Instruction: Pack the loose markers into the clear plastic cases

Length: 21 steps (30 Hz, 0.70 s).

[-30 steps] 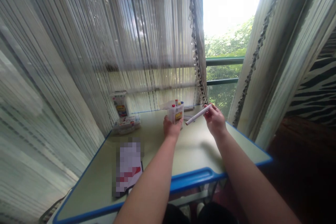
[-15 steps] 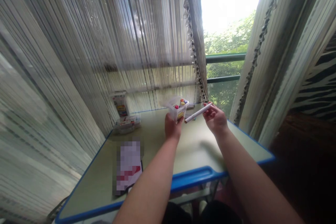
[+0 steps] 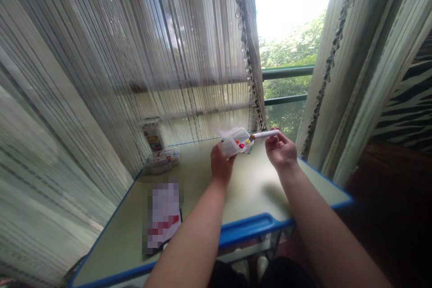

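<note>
My left hand (image 3: 221, 165) grips a clear plastic marker box (image 3: 234, 142), lifted off the desk and tipped to the right so its coloured marker caps face my right hand. My right hand (image 3: 281, 151) pinches a white marker (image 3: 266, 134) held nearly level, its dark tip right at the box's opening among the caps. Both hands hover over the far middle of the pale desk (image 3: 249, 189) with a blue rim.
At the desk's far left stand another upright marker box (image 3: 151, 134) and a flat clear case (image 3: 162, 160). A blurred paper item (image 3: 162, 216) lies near the front left. Striped curtains hang behind; a window railing (image 3: 286, 72) is at the back right.
My left hand lifted the marker box and tipped it from upright to lying toward the right. My right hand swung the white marker level and brought its tip to the box's opening.
</note>
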Motion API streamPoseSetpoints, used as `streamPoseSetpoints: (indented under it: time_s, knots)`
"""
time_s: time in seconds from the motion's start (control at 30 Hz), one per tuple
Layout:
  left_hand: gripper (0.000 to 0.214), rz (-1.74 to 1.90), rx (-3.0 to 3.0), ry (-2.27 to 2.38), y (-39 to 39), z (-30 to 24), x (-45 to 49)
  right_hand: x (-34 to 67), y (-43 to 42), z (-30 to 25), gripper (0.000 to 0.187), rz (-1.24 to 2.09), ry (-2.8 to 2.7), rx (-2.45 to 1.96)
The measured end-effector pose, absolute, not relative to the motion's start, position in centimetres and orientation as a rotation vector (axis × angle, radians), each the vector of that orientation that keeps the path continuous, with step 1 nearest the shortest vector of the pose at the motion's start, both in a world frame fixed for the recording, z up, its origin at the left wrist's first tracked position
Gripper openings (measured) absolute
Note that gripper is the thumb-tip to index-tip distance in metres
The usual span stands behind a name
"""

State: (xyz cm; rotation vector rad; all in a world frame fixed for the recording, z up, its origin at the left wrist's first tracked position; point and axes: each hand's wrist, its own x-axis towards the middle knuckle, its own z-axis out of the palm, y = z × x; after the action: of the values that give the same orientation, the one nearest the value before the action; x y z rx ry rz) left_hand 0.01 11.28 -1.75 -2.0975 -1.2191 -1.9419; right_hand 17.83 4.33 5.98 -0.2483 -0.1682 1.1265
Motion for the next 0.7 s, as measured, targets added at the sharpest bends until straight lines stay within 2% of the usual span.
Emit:
streamPoseSetpoints:
  time_s: [0.13, 0.43, 0.7]
  knots:
    - [0.054, -1.870, -2.148, -1.033, 10.9, -1.8, 0.2, 17.5, 4.4, 6.0, 0.019, 1.073, -0.199, -0.284]
    - [0.052, -1.769, -2.129, -1.061, 10.5, -1.6, 0.1, 17.2, 4.4, 5.7, 0.018, 0.699, -0.382, -0.384]
    - [0.049, -1.794, -2.074, -1.098, 10.4, -1.3, 0.0, 15.4, 4.0, 4.5, 0.017, 0.258, -0.936, -0.647]
